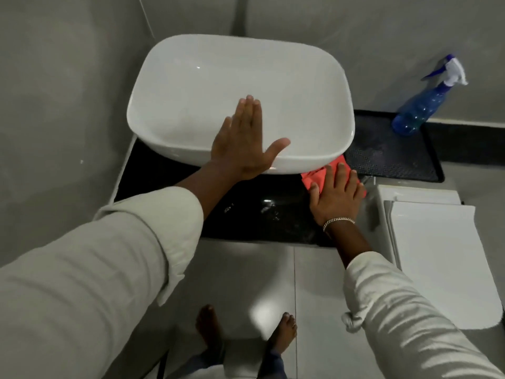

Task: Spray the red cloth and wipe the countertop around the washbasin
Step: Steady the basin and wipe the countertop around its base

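A white washbasin (191, 86) stands on a glossy black countertop (246, 214). My left hand (243, 143) lies flat with fingers spread against the basin's front rim and holds nothing. My right hand (336, 195) presses flat on the red cloth (317, 177), which lies on the countertop at the basin's front right corner, partly under my fingers. Wet streaks shine on the black surface between my hands. A blue spray bottle (420, 108) stands at the back right, far from both hands.
A dark perforated mat (390, 157) lies right of the basin under the bottle. A white toilet tank and lid (437, 242) sit close to the right. Grey walls close in at left and behind. My bare feet stand on grey floor tiles (240, 274).
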